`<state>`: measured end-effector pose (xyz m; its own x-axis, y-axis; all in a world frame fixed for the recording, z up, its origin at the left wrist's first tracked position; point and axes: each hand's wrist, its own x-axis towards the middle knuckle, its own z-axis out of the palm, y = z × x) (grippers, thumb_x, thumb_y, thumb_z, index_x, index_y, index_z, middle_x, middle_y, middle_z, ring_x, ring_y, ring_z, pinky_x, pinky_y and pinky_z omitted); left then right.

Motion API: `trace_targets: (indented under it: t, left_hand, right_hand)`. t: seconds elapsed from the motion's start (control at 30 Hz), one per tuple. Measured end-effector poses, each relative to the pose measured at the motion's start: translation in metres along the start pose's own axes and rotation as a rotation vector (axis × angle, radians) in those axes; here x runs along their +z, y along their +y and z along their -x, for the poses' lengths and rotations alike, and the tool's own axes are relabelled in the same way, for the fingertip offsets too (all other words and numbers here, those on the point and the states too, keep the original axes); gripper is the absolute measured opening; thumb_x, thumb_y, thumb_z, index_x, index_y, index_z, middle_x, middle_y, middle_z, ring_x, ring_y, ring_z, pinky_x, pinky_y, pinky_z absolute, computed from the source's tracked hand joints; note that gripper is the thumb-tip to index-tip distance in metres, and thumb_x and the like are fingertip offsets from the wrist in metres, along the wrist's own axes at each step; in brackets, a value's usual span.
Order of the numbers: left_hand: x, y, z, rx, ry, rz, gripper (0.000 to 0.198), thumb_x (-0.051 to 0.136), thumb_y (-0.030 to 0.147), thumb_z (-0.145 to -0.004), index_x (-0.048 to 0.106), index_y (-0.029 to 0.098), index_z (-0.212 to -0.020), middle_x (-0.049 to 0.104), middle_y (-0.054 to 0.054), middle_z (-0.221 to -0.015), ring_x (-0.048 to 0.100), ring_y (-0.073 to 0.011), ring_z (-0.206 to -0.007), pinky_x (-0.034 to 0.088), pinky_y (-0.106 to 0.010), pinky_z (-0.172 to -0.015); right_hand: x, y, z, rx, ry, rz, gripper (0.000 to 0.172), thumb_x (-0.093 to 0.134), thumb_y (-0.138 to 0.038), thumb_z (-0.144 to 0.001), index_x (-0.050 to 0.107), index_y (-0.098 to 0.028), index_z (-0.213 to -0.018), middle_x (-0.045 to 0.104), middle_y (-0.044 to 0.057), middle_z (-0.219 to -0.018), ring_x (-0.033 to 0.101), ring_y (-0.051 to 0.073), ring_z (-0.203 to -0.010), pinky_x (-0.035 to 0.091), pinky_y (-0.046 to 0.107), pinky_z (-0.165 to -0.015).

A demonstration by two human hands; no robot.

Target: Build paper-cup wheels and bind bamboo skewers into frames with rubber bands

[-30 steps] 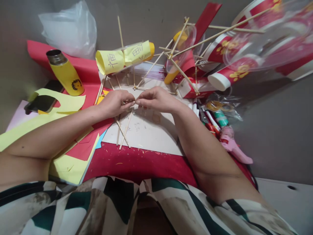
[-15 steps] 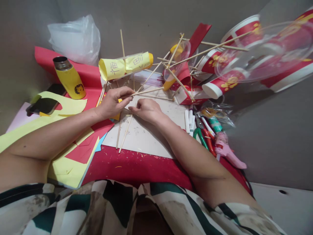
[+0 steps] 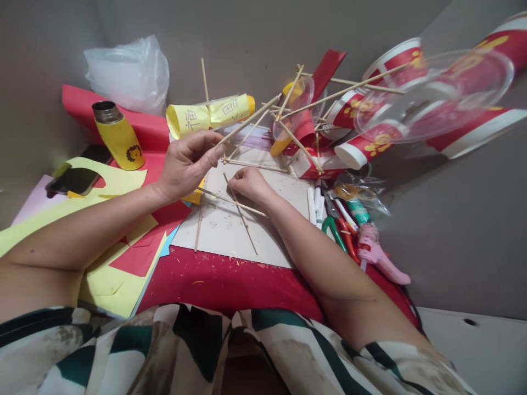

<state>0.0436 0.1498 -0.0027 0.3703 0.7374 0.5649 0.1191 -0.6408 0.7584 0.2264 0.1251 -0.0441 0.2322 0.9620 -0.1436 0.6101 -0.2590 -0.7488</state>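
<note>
My left hand (image 3: 191, 162) is closed in a pinch on thin wooden sticks (image 3: 251, 119) that slant up to the right, one lying close along another. Lower and to the right, my right hand (image 3: 249, 185) has its fingers pinched together at the upper part of another wooden stick (image 3: 246, 226). That stick slopes down toward the near edge of the pale board (image 3: 272, 247). It crosses a wooden stick (image 3: 216, 194) that runs under my right wrist. One more stick (image 3: 198, 227) lies at the board's left.
A stick frame (image 3: 302, 145) with plastic discs and red-and-white paper cups (image 3: 379, 144) stands behind right. Markers (image 3: 312, 206), green-handled scissors (image 3: 332, 230) and a pink glue gun (image 3: 379, 255) lie right. Left are a yellow bottle (image 3: 123, 137), coloured paper (image 3: 111, 288) and a plastic bag (image 3: 127, 71).
The sticks in my left hand have tilted upward, and that hand has drawn back from my right. The stick at my right fingers has swung its lower end to the right.
</note>
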Motion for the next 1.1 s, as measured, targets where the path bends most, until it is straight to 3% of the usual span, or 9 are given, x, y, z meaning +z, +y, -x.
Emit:
trace_targets:
  t: [0.2,0.3,0.37,0.47,0.63,0.8,0.9,1.0,1.1]
  left_hand:
    - [-0.011,0.009,-0.008,-0.049,-0.043,0.127,0.024,0.062,0.046,-0.097,0.066,0.023,-0.096,0.066,-0.002,-0.077,0.066,-0.0142,-0.070,0.048,-0.026,-0.055]
    - [-0.018,0.011,-0.013,-0.037,-0.112,0.237,0.024,0.064,0.044,-0.095,0.067,0.021,-0.102,0.064,0.000,-0.068,0.056,-0.0103,-0.053,0.041,-0.024,-0.047]
    - [-0.021,0.012,-0.015,-0.049,-0.171,0.303,0.028,0.065,0.040,-0.095,0.065,0.019,-0.113,0.063,0.002,-0.064,0.047,-0.0079,-0.043,0.036,-0.023,-0.042]
    - [-0.023,0.013,-0.016,-0.096,-0.265,0.365,0.027,0.064,0.032,-0.095,0.063,0.017,-0.119,0.066,0.001,-0.070,0.046,-0.0061,-0.040,0.037,-0.021,-0.039]
    - [-0.022,0.012,-0.015,-0.187,-0.403,0.428,0.006,0.060,0.017,-0.092,0.060,0.016,-0.099,0.071,-0.005,-0.097,0.059,-0.0052,-0.047,0.050,-0.020,-0.044]
    - [-0.017,0.008,-0.012,-0.249,-0.409,0.436,0.007,0.059,0.013,-0.091,0.057,0.018,-0.095,0.065,0.003,-0.069,0.055,-0.0065,-0.041,0.044,-0.017,-0.039]
    - [-0.015,0.004,-0.010,-0.209,-0.391,0.403,0.016,0.063,0.025,-0.095,0.062,0.017,-0.108,0.057,0.007,-0.057,0.049,-0.0058,-0.037,0.038,-0.016,-0.037]
    - [-0.014,0.001,-0.008,-0.178,-0.395,0.393,0.036,0.064,0.038,-0.097,0.063,0.017,-0.126,0.055,0.007,-0.054,0.049,-0.0060,-0.037,0.040,-0.016,-0.038]
    - [-0.013,0.003,-0.008,-0.172,-0.384,0.418,0.032,0.065,0.039,-0.096,0.066,0.017,-0.120,0.061,0.004,-0.062,0.054,-0.0065,-0.041,0.045,-0.017,-0.041]
  right_hand:
    - [-0.019,-0.010,0.005,-0.115,0.131,-0.209,0.013,0.054,-0.014,-0.074,0.052,-0.019,-0.062,0.057,-0.003,-0.053,0.052,0.009,-0.050,0.038,0.020,-0.050]
    - [-0.030,-0.014,0.003,-0.227,0.200,-0.378,0.005,0.056,-0.022,-0.071,0.051,-0.021,-0.071,0.067,0.000,-0.067,0.063,0.012,-0.058,0.043,0.020,-0.051]
    - [-0.036,-0.016,0.004,-0.287,0.246,-0.452,0.015,0.058,-0.031,-0.071,0.047,-0.023,-0.078,0.067,-0.001,-0.069,0.064,0.012,-0.059,0.044,0.021,-0.049]
    - [-0.042,-0.021,0.010,-0.413,0.321,-0.472,0.028,0.059,-0.046,-0.073,0.044,-0.026,-0.085,0.058,-0.006,-0.062,0.056,0.012,-0.050,0.043,0.024,-0.046]
    - [-0.042,-0.032,0.029,-0.605,0.447,-0.492,0.029,0.060,-0.052,-0.082,0.047,-0.027,-0.089,0.047,-0.007,-0.058,0.041,0.010,-0.042,0.034,0.027,-0.040]
    - [-0.029,-0.028,0.036,-0.736,0.431,-0.480,0.021,0.062,-0.045,-0.091,0.059,-0.026,-0.099,0.051,-0.005,-0.059,0.046,0.012,-0.044,0.039,0.029,-0.044]
    - [-0.021,-0.020,0.035,-0.743,0.411,-0.372,0.030,0.059,-0.047,-0.094,0.066,-0.027,-0.115,0.059,-0.002,-0.067,0.053,0.015,-0.052,0.047,0.032,-0.051]
    - [-0.016,-0.016,0.035,-0.740,0.371,-0.334,0.035,0.058,-0.047,-0.095,0.068,-0.028,-0.123,0.065,0.001,-0.075,0.057,0.016,-0.056,0.052,0.035,-0.057]
    - [-0.015,-0.016,0.037,-0.732,0.353,-0.316,0.039,0.057,-0.046,-0.096,0.068,-0.029,-0.129,0.065,0.000,-0.073,0.057,0.016,-0.056,0.053,0.035,-0.058]
